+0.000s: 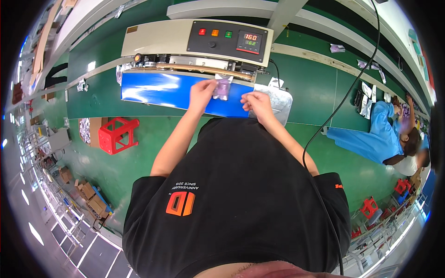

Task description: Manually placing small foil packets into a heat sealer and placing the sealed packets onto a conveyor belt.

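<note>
While pinching the purple-and-silver pouch [223, 88] by its left edge with the left hand [202, 97], over the blue ledge [157, 88] fronting the beige machine [155, 41], keep the pouch top flat and square to the machine, with the right hand [260, 104] loosely curled nearby, possibly empty.

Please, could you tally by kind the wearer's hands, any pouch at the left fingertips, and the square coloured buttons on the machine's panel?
Hands: 2 (left hand, right hand)
Pouches: 1 (purple pouch)
Buttons: 3 (red button, orange button, green button)
Total: 6
</note>
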The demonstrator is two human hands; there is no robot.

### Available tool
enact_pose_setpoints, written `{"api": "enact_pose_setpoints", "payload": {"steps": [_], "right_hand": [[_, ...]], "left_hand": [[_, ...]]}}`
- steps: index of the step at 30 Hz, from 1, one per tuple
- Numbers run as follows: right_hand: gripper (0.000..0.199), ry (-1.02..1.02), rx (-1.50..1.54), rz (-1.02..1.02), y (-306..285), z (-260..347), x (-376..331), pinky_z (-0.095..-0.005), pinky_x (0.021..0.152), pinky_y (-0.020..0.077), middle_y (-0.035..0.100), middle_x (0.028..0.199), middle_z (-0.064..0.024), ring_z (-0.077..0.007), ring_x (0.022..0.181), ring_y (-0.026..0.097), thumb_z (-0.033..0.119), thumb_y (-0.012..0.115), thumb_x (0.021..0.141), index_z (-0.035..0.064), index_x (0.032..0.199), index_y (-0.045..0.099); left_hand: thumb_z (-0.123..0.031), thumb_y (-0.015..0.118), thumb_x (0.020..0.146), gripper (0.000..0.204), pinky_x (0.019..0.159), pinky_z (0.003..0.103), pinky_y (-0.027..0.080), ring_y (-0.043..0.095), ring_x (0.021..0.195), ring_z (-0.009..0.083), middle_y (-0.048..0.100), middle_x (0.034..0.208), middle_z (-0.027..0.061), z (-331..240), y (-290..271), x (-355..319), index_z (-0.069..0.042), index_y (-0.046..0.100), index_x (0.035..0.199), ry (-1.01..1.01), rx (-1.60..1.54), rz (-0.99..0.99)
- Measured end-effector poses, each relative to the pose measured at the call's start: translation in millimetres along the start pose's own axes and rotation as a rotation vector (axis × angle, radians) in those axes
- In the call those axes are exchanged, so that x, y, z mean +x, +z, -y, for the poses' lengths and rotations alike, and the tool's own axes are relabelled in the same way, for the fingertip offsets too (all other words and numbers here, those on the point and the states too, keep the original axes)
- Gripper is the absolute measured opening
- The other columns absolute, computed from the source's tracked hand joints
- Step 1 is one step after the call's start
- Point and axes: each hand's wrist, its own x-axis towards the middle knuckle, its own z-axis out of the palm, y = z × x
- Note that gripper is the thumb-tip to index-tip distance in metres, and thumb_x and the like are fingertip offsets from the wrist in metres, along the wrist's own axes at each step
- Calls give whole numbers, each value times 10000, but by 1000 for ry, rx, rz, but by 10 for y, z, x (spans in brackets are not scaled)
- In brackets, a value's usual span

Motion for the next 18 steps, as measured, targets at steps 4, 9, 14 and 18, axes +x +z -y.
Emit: {"api": "enact_pose_setpoints", "payload": {"steps": [4,9,14,18], "right_hand": [[172,-38,-2,-74,-483,91,-169,-255,530,512,674,759,-93,-128,572,616,111,596,884,-42,877,676],[169,-373,198,-396,-1389,373,251,-232,497,474,663,742,-92,-110,531,577,71,538,897,-29,825,655],[346,-681,-536,-932,-2863,657,1822,-389,821,510,655,1051,-193,-299,923,638,216,600,881,-52,1099,592],[405,-94,-1452,-814,-3931,1078,2879,-487,773,502,607,1132,-222,-346,988,615,323,489,930,37,1204,571]], "left_hand": [[-116,646,892,229,792,258,502,629,885,132,681,951,86,43,-286,-403,35,659,1063,334,328,-151],[-106,656,886,207,803,269,496,612,875,131,667,982,80,192,-134,-768,16,657,1052,190,263,-183],[-89,653,855,153,815,319,503,645,877,220,675,937,129,226,115,-1043,1,681,974,333,529,-155],[-116,661,809,159,812,367,509,653,887,294,677,918,150,269,104,-1424,-20,688,932,295,680,-239]]}}
